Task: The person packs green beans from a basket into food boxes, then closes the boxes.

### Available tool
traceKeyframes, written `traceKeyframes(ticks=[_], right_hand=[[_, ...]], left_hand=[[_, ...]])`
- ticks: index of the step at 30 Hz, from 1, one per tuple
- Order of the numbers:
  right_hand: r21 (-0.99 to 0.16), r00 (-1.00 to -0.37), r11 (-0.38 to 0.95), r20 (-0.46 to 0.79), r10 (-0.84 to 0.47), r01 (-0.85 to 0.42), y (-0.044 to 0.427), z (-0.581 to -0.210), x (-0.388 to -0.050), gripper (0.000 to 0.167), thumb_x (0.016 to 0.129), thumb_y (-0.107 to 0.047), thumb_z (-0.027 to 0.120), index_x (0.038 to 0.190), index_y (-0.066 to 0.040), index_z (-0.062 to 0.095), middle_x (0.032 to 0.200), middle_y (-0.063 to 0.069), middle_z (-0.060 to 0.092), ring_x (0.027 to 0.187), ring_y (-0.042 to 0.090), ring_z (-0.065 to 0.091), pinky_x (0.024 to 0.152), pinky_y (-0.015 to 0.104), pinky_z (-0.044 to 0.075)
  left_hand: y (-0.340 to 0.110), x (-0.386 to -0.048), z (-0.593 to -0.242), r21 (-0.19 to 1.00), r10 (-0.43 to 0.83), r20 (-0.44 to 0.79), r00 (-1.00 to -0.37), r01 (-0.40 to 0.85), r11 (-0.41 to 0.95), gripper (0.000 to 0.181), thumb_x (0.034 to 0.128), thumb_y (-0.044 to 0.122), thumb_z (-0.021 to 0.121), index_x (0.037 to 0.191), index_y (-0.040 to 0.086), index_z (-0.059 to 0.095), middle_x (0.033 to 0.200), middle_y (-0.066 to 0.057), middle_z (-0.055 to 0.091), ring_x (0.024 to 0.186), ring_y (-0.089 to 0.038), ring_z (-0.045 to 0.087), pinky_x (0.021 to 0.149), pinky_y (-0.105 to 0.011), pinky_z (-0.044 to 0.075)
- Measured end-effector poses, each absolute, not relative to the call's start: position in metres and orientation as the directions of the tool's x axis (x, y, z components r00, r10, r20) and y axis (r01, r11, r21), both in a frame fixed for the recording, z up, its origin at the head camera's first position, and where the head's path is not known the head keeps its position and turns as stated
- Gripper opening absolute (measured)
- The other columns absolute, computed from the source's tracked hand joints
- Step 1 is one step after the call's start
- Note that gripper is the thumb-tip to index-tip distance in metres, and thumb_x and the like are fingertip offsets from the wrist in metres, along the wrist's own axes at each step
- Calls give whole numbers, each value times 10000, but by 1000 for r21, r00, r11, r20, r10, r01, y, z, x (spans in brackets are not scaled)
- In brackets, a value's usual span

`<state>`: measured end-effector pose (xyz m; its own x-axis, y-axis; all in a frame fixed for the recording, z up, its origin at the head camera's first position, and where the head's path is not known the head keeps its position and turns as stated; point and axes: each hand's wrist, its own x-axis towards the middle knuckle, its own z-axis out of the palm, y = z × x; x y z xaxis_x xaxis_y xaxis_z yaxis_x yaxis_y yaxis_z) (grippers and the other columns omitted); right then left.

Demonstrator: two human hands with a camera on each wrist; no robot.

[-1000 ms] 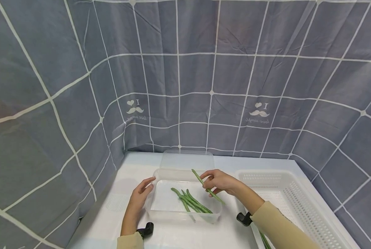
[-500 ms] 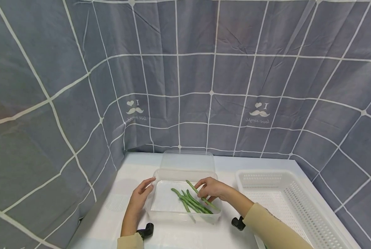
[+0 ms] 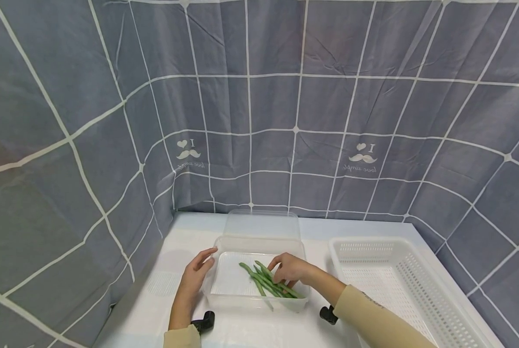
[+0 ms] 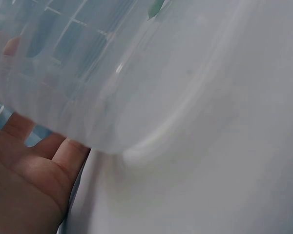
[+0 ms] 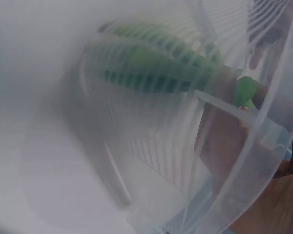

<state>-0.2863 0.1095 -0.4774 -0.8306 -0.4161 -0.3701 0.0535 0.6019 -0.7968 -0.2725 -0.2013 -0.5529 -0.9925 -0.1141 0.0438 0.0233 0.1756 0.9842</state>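
Note:
A clear plastic box stands on the white table with several green beans lying in its right half. My right hand is down inside the box, pinching a green bean over the pile. In the right wrist view the beans show blurred through the ribbed box wall, and my right hand is partly behind it. My left hand rests against the box's left side, fingertips at the rim. The left wrist view has this hand beside the clear wall.
Right of the box stands a white perforated basket, partly covered by my right sleeve. Behind the box lies a clear lid. A grey checked curtain encloses the table's back and sides.
My right hand has moved down and to the left into the box, bringing the green bean onto the pile. The left hand has stayed at the box's side.

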Motion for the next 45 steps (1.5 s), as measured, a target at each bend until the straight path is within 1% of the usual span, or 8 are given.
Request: traceKeyframes(ticks=[6,11,15,26,31,36,39,45], right_hand=[[-788,-820,613,-389,-419,60,107,-482,-282,344,848,33,729,1185,-35,721,835,69,655,669,156,617,560,309,607],[-780,-822,625,-381,-422,41,107,-485,-279,323,846,54,730,1158,-31,726,790,60,688,641,145,601,553,291,596],[-776,-831,630,-369,-416,29,107,-484,-277,304,854,61,734,1145,-26,725,796,70,700,624,153,630,567,321,630],[-768,-854,640,-326,-405,-11,109,-480,-274,277,869,50,765,1134,-25,734,846,62,686,698,182,666,607,348,632],[-794,-849,608,-311,-427,-15,112,-475,-275,298,894,44,747,1189,14,712,850,88,701,709,204,683,651,388,647],[-836,-843,549,-288,-454,-11,117,-466,-278,364,910,42,699,1272,68,671,877,119,696,719,193,655,705,400,654],[-851,-844,525,-275,-460,-8,122,-458,-279,376,922,19,689,1294,66,662,896,119,696,726,186,646,739,404,657],[-896,-845,444,-252,-471,20,148,-442,-278,377,941,-59,686,1309,20,663,947,107,703,823,199,698,818,427,662]], left_hand=[[-201,-274,-556,985,-111,49,-993,30,168,402,1071,196,630,1459,91,627,1600,-179,538,1507,-435,486,1235,-623,401],[-202,-274,-557,985,-109,54,-993,35,169,377,1068,188,630,1434,102,647,1591,-167,550,1509,-426,486,1236,-624,400],[-202,-274,-557,985,-113,50,-992,29,173,368,1068,196,629,1426,115,653,1592,-158,552,1510,-425,486,1232,-637,398],[-202,-274,-557,982,-112,54,-992,32,187,370,1070,198,627,1430,113,651,1601,-169,538,1512,-447,473,1231,-655,388],[-203,-274,-558,981,-109,47,-993,25,191,370,1070,213,630,1430,131,652,1608,-158,532,1510,-447,475,1223,-672,387],[-204,-275,-558,982,-104,43,-994,23,188,374,1073,218,627,1436,132,648,1614,-155,527,1526,-444,454,1232,-670,377],[-204,-275,-558,983,-104,40,-994,20,185,378,1071,230,630,1437,134,647,1614,-149,528,1531,-438,450,1239,-662,373],[-204,-273,-556,984,-100,35,-994,16,178,385,1072,243,634,1441,137,644,1613,-144,530,1542,-428,437,1246,-657,365]])
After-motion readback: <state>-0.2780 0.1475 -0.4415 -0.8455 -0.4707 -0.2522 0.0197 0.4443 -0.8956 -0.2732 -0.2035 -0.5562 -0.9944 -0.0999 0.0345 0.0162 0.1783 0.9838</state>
